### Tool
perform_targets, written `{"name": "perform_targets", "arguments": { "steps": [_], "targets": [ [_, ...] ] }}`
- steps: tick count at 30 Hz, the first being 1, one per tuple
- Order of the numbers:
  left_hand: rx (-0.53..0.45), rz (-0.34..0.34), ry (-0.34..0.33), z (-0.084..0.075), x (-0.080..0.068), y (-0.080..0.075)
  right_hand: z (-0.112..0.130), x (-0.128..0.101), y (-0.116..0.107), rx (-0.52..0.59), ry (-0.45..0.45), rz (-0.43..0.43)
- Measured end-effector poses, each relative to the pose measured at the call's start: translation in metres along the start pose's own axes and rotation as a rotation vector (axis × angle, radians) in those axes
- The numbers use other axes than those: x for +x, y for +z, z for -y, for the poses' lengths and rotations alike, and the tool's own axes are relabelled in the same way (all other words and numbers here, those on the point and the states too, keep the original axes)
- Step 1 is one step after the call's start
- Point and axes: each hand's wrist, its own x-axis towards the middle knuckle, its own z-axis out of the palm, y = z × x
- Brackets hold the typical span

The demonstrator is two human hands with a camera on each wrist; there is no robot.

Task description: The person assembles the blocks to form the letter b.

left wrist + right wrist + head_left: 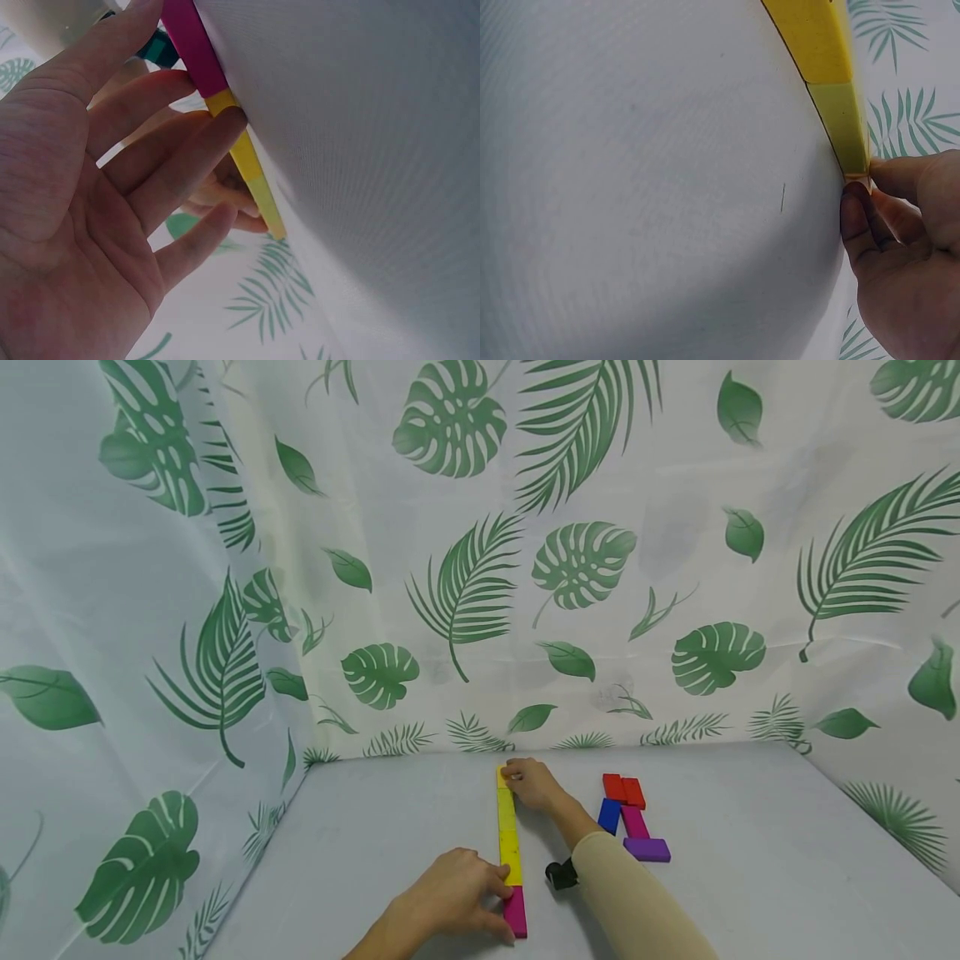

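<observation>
A straight row of flat blocks runs away from me on the table. Nearest is a magenta block [514, 914], followed by a yellow block [510, 856], a yellow-green block [506, 810] and an orange-yellow block [502, 779] at the far end. My left hand [457, 893] lies along the row's left side, fingers spread and loosely bent. Its thumb and index finger touch the magenta block, and another fingertip [234, 118] reaches over the yellow one. At the far end my right hand [534, 783] pinches the orange-yellow block, mostly hidden by the fingers [859, 214].
Right of the row lie two red blocks [624, 790], a blue block [609, 816], a magenta block [634, 822] and a purple block [647, 849]. A black wrist device [561, 875] sits by the right sleeve [637, 893]. A leaf-patterned sheet [480, 610] hangs behind the table [375, 827].
</observation>
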Motion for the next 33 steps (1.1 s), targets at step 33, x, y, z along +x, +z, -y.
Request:
{"name": "perform_targets", "arguments": {
  "steps": [33],
  "targets": [
    [-0.022,0.000,-0.003,0.0009,-0.0001,0.0011,-0.0003,-0.0013,0.0001,-0.025,-0.022,-0.007]
  ]
}}
